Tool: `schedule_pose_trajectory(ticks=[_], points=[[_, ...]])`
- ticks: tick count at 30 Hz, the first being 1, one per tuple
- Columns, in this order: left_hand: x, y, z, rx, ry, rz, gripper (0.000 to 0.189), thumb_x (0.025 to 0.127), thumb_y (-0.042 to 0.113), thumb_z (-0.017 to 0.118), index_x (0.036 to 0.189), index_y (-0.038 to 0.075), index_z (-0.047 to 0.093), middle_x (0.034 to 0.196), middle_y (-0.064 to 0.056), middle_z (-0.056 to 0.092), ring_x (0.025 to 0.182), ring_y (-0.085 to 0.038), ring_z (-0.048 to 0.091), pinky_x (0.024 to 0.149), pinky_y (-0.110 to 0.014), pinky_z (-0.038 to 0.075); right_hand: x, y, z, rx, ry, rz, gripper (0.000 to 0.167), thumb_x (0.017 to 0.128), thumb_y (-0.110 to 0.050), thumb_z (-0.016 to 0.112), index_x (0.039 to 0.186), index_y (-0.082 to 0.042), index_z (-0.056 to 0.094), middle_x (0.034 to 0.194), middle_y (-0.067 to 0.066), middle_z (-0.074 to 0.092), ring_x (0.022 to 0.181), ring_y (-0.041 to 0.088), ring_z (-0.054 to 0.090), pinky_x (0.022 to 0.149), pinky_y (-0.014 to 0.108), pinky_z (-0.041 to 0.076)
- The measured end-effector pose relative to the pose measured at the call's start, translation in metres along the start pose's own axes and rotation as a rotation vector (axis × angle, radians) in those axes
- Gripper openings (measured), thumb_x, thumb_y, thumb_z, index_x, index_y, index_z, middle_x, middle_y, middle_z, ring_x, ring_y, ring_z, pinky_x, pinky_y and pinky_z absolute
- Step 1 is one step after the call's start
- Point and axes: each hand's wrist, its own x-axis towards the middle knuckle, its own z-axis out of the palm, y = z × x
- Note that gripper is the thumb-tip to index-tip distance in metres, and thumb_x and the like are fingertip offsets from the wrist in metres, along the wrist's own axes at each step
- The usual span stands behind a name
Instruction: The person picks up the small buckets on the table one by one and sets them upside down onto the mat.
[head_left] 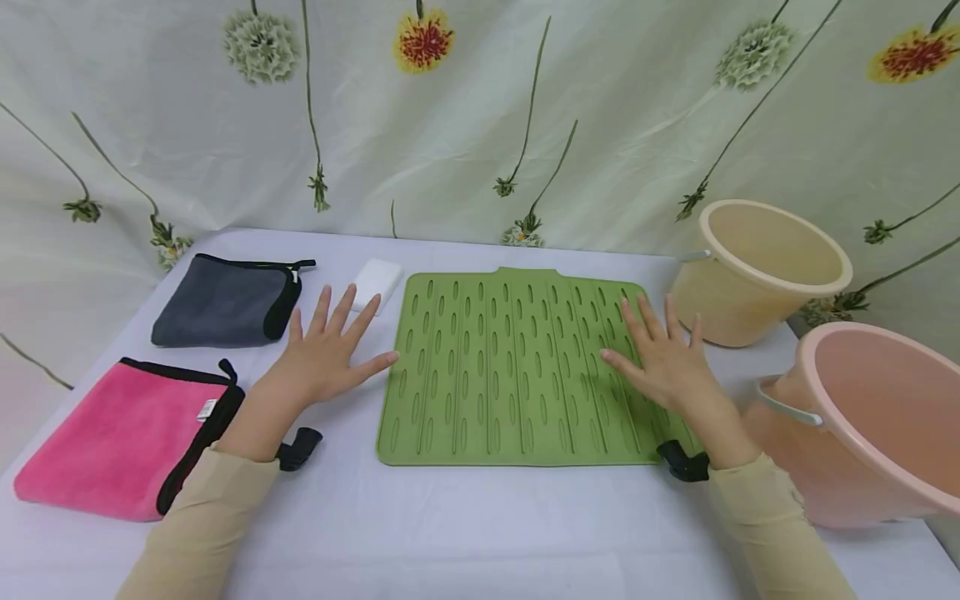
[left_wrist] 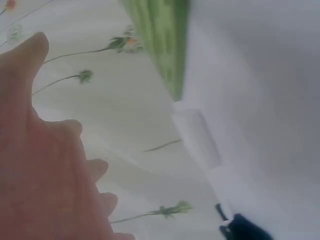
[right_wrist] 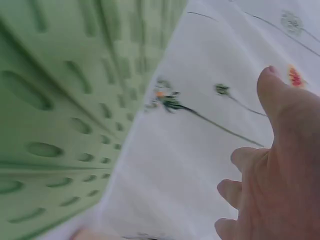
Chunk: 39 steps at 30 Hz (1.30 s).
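Note:
My left hand (head_left: 324, 358) is held palm down with its fingers spread, between the pink zip-edged cloth (head_left: 120, 437) and the green slotted mat (head_left: 480, 367). Its thumb tip overlaps the mat's left edge in the head view. Over the right part of the mat, my right hand (head_left: 667, 362) has its fingers spread too and holds nothing. The wrist views show the left hand (left_wrist: 45, 165) and the right hand (right_wrist: 290, 165) with straight fingers. A white flat piece (head_left: 377, 283) lies beyond the left fingertips, and a dark grey zip-edged cloth (head_left: 217, 304) is to its left.
A cream bucket (head_left: 723, 300) stands at the back right, behind a pink bucket (head_left: 795, 442) with a grey handle near the table's right edge. White cloth covers the table (head_left: 450, 533). A flower-printed curtain (head_left: 450, 142) hangs along the back.

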Motion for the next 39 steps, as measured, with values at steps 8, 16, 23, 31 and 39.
schedule_pose_trajectory(ticks=[8,16,23,31,39], points=[[-0.007,0.012,-0.032,-0.07,0.16,0.111,0.084,0.091,0.061,0.04,0.151,0.022,-0.003,0.155,-0.01,-0.011,0.136,-0.034,-0.016,0.101,-0.058,-0.015,-0.026,-0.008,-0.056,-0.02,0.122,-0.034,0.078,0.095,-0.057,0.035,0.151,-0.014,0.002,0.154,0.014,-0.002,0.136,0.033,-0.015,0.101,0.058,-0.014],[-0.017,0.02,-0.044,-0.397,0.246,0.226,0.079,0.094,0.043,0.052,0.151,0.028,-0.001,0.155,-0.002,-0.001,0.14,-0.024,-0.003,0.106,-0.056,0.002,-0.079,0.005,-0.102,0.059,0.229,-0.036,0.072,0.097,-0.043,0.047,0.152,-0.019,0.007,0.155,0.012,0.005,0.138,0.035,0.001,0.106,0.052,-0.008],[-0.005,0.014,-0.027,-0.773,0.206,0.296,0.071,0.097,0.023,0.053,0.152,0.025,0.008,0.154,0.0,0.011,0.138,-0.025,0.015,0.106,-0.054,0.016,-0.112,0.043,-0.106,0.214,0.313,0.018,0.062,0.099,-0.026,0.048,0.151,-0.017,0.017,0.153,0.017,0.013,0.134,0.046,0.011,0.104,0.06,0.002],[0.012,-0.002,0.011,-1.071,0.004,0.234,0.065,0.101,0.025,0.045,0.151,0.027,0.004,0.155,-0.006,0.009,0.138,-0.028,0.013,0.104,-0.057,0.018,-0.13,0.073,-0.093,0.303,0.321,0.106,0.059,0.1,-0.02,0.043,0.151,-0.015,0.014,0.146,0.031,0.018,0.13,0.052,0.014,0.102,0.062,0.001],[0.022,-0.01,0.032,-1.127,-0.042,0.224,0.06,0.1,0.024,0.047,0.151,0.012,0.017,0.153,-0.009,0.017,0.138,-0.028,0.015,0.105,-0.056,0.016,-0.14,0.095,-0.078,0.355,0.139,0.15,0.068,0.099,-0.017,0.047,0.151,-0.029,0.005,0.134,0.041,0.031,0.107,0.066,0.034,0.093,0.068,0.019]])
